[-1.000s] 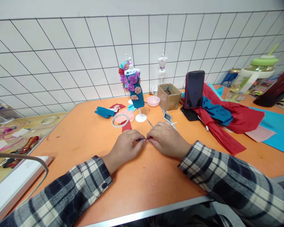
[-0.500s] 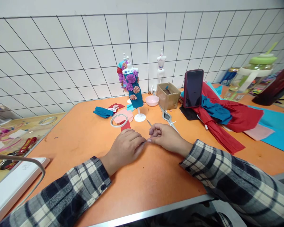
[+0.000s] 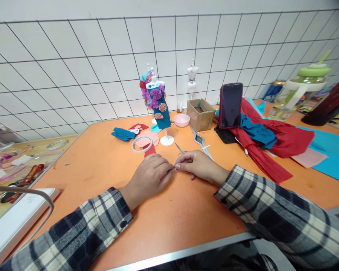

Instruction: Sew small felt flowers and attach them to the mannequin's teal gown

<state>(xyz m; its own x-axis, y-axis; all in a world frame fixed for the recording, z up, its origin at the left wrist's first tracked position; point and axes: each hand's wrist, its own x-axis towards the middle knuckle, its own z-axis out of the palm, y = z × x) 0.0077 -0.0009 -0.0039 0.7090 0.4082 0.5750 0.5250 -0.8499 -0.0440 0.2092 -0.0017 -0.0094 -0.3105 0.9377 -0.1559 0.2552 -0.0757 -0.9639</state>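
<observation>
My left hand (image 3: 154,176) rests low over the orange table (image 3: 101,165), its fingers curled and pressed together at the tips. Facing it, my right hand (image 3: 199,165) pinches with thumb and index finger, almost touching the left fingertips. Something tiny and dark sits between the two pinches, too small to name. Just beyond my right hand lie small scissors (image 3: 180,149), partly hidden by its fingers. A red paper strip (image 3: 150,149) and a tape roll (image 3: 142,144) are above my left hand. Behind them stands a small mannequin (image 3: 159,105) in a teal dress with purple and peach paper flowers.
A pink bowl (image 3: 182,120), a cardboard box (image 3: 201,114), grey pliers-like tool (image 3: 199,139) and upright phone (image 3: 231,105) stand or lie behind my right hand. Red crepe paper (image 3: 288,139) and a bottle (image 3: 296,94) are at right; a white power strip (image 3: 22,222) is left.
My right hand's fingers have shifted: the index finger now meets the thumb and the other fingers have dropped lower. More of the scissors shows. My left hand has barely moved.
</observation>
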